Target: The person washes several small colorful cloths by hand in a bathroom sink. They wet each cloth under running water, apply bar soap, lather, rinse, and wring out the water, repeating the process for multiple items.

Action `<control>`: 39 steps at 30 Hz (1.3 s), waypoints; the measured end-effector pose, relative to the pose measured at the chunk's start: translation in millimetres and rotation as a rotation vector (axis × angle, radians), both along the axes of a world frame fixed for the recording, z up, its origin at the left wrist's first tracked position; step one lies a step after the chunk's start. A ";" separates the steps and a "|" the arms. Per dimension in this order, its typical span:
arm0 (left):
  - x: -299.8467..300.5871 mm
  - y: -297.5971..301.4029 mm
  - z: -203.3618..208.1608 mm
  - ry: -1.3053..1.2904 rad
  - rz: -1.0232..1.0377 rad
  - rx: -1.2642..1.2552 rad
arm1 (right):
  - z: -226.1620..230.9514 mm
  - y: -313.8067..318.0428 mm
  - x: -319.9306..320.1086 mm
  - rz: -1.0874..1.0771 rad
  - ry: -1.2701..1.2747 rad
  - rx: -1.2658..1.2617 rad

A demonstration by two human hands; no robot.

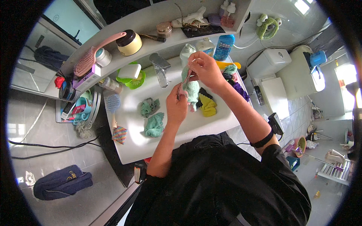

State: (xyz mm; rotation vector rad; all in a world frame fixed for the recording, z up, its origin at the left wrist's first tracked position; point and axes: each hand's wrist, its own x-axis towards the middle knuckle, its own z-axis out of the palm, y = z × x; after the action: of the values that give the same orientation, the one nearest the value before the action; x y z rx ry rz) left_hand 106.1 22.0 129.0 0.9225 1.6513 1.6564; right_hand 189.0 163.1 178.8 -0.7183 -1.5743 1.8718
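Both hands hold a fluffy mint-green piece with a pink edge [191,89], which looks like a sock, above the right part of the white sink [132,147]. My right hand [205,69] pinches its upper edge. Lower down, my left hand [176,106] grips the pinkish edge, its fingers closed. Beneath it, a yellow cloth [207,105] lies against a black cloth [206,94] in the basin. Two crumpled green pieces, one with grey [149,107] and one plain [154,125], lie left of my left hand.
A faucet [160,67] rises at the back beside a green soap dish [136,80]. Bottles, including a blue one [224,47], stand behind my right hand. More dark and purple cloths [239,90] sit on the right rim. A blue brush [112,102] lies on the left rim.
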 end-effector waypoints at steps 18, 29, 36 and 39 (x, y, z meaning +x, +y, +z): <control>-14.3 -33.3 -7.7 0.107 -0.075 -0.199 | -13.7 -41.7 27.6 0.170 -0.451 0.748; -100.3 -81.8 6.3 0.064 0.271 0.062 | 39.4 0.8 58.4 0.281 -0.504 0.974; -108.5 -83.4 21.6 0.141 0.212 0.106 | 42.5 -7.0 42.0 0.105 -0.412 0.930; -113.5 -81.3 28.3 0.055 0.274 0.114 | 39.8 -8.0 37.6 -0.025 -0.319 0.905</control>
State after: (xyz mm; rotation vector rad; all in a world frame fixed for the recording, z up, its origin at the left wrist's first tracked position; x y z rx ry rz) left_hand -7.4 -59.4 157.4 0.8318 1.8005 1.9404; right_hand 226.6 155.1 218.6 -0.6034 -2.3199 0.8542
